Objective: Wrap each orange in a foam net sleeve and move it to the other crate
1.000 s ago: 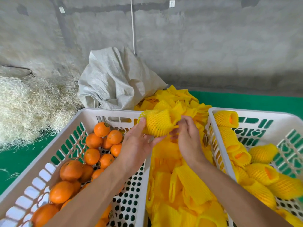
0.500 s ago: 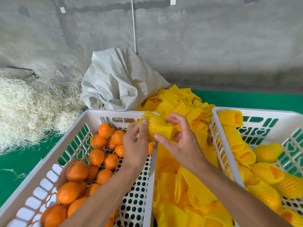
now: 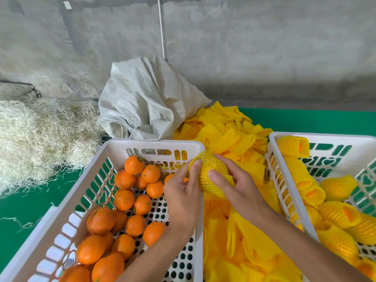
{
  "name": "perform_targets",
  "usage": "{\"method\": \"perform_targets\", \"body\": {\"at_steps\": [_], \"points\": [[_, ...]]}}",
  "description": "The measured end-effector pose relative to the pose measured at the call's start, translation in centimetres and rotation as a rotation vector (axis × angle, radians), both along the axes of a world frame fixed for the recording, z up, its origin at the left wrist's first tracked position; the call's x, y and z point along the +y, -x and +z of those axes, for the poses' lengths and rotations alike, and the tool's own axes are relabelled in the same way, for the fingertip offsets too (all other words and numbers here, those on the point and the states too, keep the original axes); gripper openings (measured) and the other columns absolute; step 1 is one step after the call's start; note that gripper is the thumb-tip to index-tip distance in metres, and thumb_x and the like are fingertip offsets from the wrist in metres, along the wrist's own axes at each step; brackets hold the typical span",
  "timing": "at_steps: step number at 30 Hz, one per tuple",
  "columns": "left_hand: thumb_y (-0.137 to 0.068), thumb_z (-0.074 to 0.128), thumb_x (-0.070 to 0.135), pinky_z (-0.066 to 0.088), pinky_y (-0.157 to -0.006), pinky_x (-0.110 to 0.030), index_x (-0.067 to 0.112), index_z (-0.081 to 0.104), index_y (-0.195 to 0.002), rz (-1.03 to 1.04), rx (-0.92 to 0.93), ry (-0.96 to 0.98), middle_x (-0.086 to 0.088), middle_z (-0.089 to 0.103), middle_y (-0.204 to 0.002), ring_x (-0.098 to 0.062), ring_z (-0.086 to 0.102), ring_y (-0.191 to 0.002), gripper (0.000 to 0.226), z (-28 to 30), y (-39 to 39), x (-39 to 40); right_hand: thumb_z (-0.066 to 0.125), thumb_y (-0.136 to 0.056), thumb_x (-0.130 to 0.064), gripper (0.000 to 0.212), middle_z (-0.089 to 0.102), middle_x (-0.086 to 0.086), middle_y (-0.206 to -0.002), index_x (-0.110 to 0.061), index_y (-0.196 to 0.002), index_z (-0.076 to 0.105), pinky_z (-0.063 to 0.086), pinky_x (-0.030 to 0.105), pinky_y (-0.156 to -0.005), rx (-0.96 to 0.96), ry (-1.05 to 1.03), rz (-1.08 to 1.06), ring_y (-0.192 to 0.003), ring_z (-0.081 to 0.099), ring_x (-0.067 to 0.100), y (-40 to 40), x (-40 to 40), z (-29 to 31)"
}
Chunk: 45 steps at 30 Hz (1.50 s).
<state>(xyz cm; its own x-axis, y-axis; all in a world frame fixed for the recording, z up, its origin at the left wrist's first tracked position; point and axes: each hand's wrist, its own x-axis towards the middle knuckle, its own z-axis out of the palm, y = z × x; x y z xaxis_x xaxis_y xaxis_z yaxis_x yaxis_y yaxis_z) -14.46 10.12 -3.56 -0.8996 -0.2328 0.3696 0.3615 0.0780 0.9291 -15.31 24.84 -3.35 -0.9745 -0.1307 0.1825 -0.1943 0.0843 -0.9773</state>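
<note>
Left crate (image 3: 114,148): white plastic, holding well over a dozen bare oranges (image 3: 123,200); all of these left to wrap.
Right crate (image 3: 289,135): white plastic, holding a good number of wrapped oranges (image 3: 338,214) in yellow foam net; exact count hidden by the frame edge; task judged well begun, not yet half done.
Sleeve pile (image 3: 234,135): loose yellow foam sleeves heaped between the crates; supply plentiful.
Orange in hand (image 3: 211,169): covered by its sleeve, held above the gap between the crates, near the left crate's far corner; not yet moved across.
Left hand (image 3: 183,196): fingers curled, thumb and fingertips pinching the sleeve's left end.
Right hand (image 3: 236,184): palm cupped beneath, thumb across the front, closed around the wrapped orange; forearm reaching in from lower right.
Background: grey sack (image 3: 146,98); straw (image 3: 36,135); green floor covering (image 3: 305,119).
</note>
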Motion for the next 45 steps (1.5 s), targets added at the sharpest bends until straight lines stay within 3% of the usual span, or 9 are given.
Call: {"method": "perform_targets", "body": {"at_steps": [3, 9, 15, 24, 28, 34, 38, 41, 45], "points": [[-0.112, 0.05, 0.034, 0.045, -0.054, -0.043, 0.015, 0.071, -0.098, -0.088, 0.02, 0.003, -0.008, 0.061, -0.074, -0.026, 0.052, -0.062, 0.032, 0.4, 0.0, 0.3, 0.066, -0.091, -0.053, 0.049, 0.068, -0.021, -0.128, -0.034, -0.136, 0.062, 0.053, 0.018, -0.091, -0.047, 0.102, -0.091, -0.12, 0.063, -0.001, 0.5, 0.4, 0.3], [-0.102, 0.069, 0.029, 0.059, -0.094, -0.049, 0.025, 0.068, -0.131, -0.26, -0.057, -0.041, -0.003, 0.071, -0.124, -0.029, 0.069, -0.114, 0.03, 0.0, 0.0, 1.3, 0.054, -0.089, -0.056, 0.06, 0.072, 0.016, -0.124, -0.015, -0.132, 0.064, 0.063, 0.043, -0.079, -0.491, 0.694, -0.054, -0.111, 0.071, 0.032, 1.6, 0.7, 0.7], [-0.105, 0.059, 0.014, 0.057, -0.084, -0.033, 0.008, 0.068, -0.115, -0.235, -0.085, -0.257, -0.006, 0.075, -0.108, -0.023, 0.071, -0.102, 0.015, 0.5, 0.2, 0.7, 0.036, -0.092, -0.065, 0.07, 0.072, 0.015, -0.123, -0.016, -0.135, 0.059, 0.059, 0.049, -0.074, -0.424, 0.501, -0.003, -0.109, 0.071, 0.034, 1.8, 0.9, 0.8], [-0.106, 0.056, 0.019, 0.059, -0.081, -0.052, 0.007, 0.066, -0.108, -0.095, -0.203, -0.314, -0.018, 0.074, -0.1, -0.039, 0.071, -0.094, 0.016, 0.4, 0.7, 0.4, 0.073, -0.087, -0.049, 0.059, 0.066, -0.008, -0.137, -0.033, -0.141, 0.058, 0.057, 0.049, -0.098, -0.27, 0.268, 0.034, -0.123, 0.065, 0.017, 1.4, 1.4, 0.5], [-0.105, 0.059, 0.019, 0.051, -0.058, -0.023, 0.011, 0.061, -0.096, -0.003, -0.231, -0.327, 0.005, 0.063, -0.063, -0.008, 0.059, -0.058, 0.012, 0.0, 0.8, 0.1, 0.07, -0.087, -0.048, 0.066, 0.064, -0.018, -0.136, -0.033, -0.148, 0.049, 0.056, 0.023, -0.09, -0.129, 0.083, 0.119, -0.123, 0.063, 0.007, 1.0, 1.9, -0.1], [-0.105, 0.061, 0.023, 0.035, -0.049, -0.02, 0.011, 0.06, -0.091, 0.024, -0.231, -0.248, 0.008, 0.048, -0.052, -0.004, 0.038, -0.048, 0.018, 0.1, 0.1, -0.1, 0.05, -0.09, -0.019, 0.05, 0.067, -0.013, -0.131, -0.034, -0.137, 0.06, 0.061, 0.031, -0.082, -0.086, 0.08, 0.055, -0.117, 0.067, 0.011, 1.0, 1.5, -0.4], [-0.1, 0.065, 0.03, 0.042, -0.055, -0.036, 0.01, 0.067, -0.104, -0.039, -0.236, -0.248, -0.01, 0.056, -0.058, -0.019, 0.048, -0.056, 0.02, 0.5, 0.4, -0.1, 0.041, -0.089, -0.026, 0.05, 0.066, -0.001, -0.134, -0.028, -0.134, 0.065, 0.063, 0.044, -0.075, -0.155, 0.191, -0.018, -0.114, 0.069, 0.021, 1.5, 1.6, 0.0], [-0.096, 0.065, 0.037, 0.04, -0.052, -0.025, 0.015, 0.069, -0.106, -0.044, -0.23, -0.215, 0.009, 0.05, -0.054, -0.014, 0.04, -0.054, 0.024, 0.3, 0.7, 0.0, 0.049, -0.085, -0.05, 0.056, 0.069, -0.014, -0.129, -0.032, -0.137, 0.061, 0.058, 0.032, -0.088, -0.202, 0.203, 0.029, -0.121, 0.064, 0.012, 1.6, 1.8, 0.7], [-0.1, 0.063, 0.027, 0.049, -0.061, -0.021, 0.008, 0.069, -0.109, -0.107, -0.232, -0.214, 0.005, 0.067, -0.067, -0.008, 0.059, -0.062, 0.021, 0.1, 0.7, 0.1, 0.075, -0.077, -0.068, 0.077, 0.061, -0.022, -0.134, -0.04, -0.144, 0.048, 0.055, 0.026, -0.093, -0.06, -0.09, 0.04, -0.122, 0.061, 0.004, 0.8, 1.6, 0.8]]}}
